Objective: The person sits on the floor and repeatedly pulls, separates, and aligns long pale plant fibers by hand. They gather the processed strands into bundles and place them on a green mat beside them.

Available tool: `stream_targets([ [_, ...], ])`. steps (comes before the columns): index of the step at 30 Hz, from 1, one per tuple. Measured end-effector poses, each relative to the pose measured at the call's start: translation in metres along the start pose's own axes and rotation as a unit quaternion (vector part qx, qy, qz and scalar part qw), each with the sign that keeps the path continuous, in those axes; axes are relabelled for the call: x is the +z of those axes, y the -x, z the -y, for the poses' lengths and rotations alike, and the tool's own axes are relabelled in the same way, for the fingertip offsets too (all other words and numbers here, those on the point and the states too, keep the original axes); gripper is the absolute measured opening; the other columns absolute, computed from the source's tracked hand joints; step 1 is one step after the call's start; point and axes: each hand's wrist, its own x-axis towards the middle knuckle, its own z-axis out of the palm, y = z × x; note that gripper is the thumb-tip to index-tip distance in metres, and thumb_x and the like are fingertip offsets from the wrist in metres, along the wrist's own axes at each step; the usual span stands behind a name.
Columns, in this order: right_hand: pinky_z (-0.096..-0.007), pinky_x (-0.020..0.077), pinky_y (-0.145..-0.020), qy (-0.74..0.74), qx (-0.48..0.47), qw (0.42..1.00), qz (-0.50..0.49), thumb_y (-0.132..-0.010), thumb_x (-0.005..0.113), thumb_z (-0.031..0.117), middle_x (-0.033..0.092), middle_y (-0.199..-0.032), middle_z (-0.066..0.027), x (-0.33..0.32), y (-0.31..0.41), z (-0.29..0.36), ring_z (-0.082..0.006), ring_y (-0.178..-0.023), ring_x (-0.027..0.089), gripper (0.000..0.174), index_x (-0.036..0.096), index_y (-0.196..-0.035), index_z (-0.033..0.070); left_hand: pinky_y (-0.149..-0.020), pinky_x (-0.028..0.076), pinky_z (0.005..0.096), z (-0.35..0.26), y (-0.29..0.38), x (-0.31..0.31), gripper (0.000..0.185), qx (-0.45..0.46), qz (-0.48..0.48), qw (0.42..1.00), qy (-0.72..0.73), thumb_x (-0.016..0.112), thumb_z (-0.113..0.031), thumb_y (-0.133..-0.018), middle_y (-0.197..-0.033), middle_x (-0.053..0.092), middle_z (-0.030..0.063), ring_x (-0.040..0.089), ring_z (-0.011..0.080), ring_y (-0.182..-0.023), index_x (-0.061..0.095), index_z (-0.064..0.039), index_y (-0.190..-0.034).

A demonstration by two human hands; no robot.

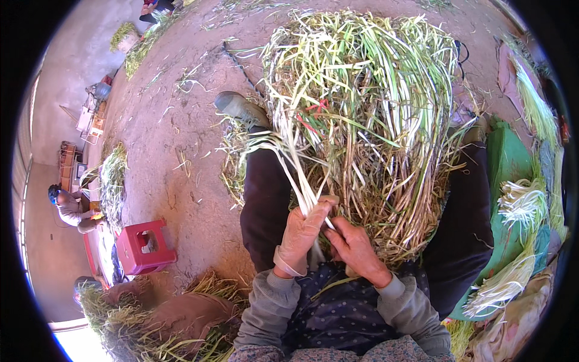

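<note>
My left hand, in a thin pale glove with a band at the wrist, is closed around a few long white stalks with pale green leaves. These stalks point up and left, over the edge of the big heap. My right hand, which looks bare, touches my left hand, its thumb and fingers pinching the lower end of a white stalk. Its other fingers are partly hidden. Between my legs, just beyond both hands, lies a large heap of leafy green and white stalks with brownish lower ends and a red tie.
A red plastic stool stands at left. Trimmed white stalk bundles lie on green sheeting at right. More leafy stalks lie beyond the stool, near another seated person. Loose leaves litter the floor.
</note>
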Motion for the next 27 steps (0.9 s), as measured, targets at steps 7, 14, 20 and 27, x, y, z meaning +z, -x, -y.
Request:
stream_targets([
  [7,-0.0213,0.0370,-0.044,-0.157,0.155,0.973,0.060,-0.092,0.055,0.020,0.053,-0.060,0.0006,-0.015,0.047,-0.011,-0.0041,-0.048,0.046,0.019,0.058,-0.095,0.001,-0.041,0.032,0.0231,-0.007,-0.028,-0.045,0.016,-0.028,0.156,0.850,0.502,0.037,-0.020,-0.099,-0.053,0.032,-0.0052,0.033,0.0057,-0.044,0.043,-0.006,-0.105],
  [14,-0.0266,0.0410,-0.047,0.050,0.033,0.996,0.062,-0.090,0.058,0.018,0.055,-0.062,-0.0045,-0.023,0.055,-0.027,-0.0114,-0.051,0.051,0.018,0.059,-0.094,0.001,-0.032,0.028,0.0206,-0.156,0.012,-0.135,0.034,0.250,0.195,0.813,0.489,0.034,-0.020,-0.100,-0.054,0.036,-0.0019,0.031,0.0055,-0.038,0.036,-0.012,-0.067],
  [20,-0.0379,0.0458,-0.050,0.218,-0.185,0.950,-0.129,-0.087,0.059,0.023,0.060,-0.072,-0.0152,-0.041,-0.004,-0.026,-0.0307,-0.054,0.058,0.024,0.057,-0.091,0.000,-0.029,0.026,0.0209,-0.175,0.017,-0.141,0.050,0.324,0.158,0.845,0.395,0.043,-0.024,-0.097,-0.048,0.037,-0.0058,0.032,0.0033,-0.037,0.027,0.004,-0.136],
  [27,-0.0391,0.0486,-0.053,0.401,-0.014,0.901,-0.165,-0.083,0.062,0.024,0.061,-0.065,-0.0184,-0.058,-0.119,-0.046,-0.0335,-0.058,0.060,0.024,0.059,-0.084,0.000,-0.037,0.028,0.0214,-0.040,-0.037,-0.083,0.041,0.096,0.136,0.843,0.512,0.037,-0.024,-0.099,-0.046,0.032,-0.0057,0.028,0.0039,-0.038,0.043,0.005,-0.127],
])
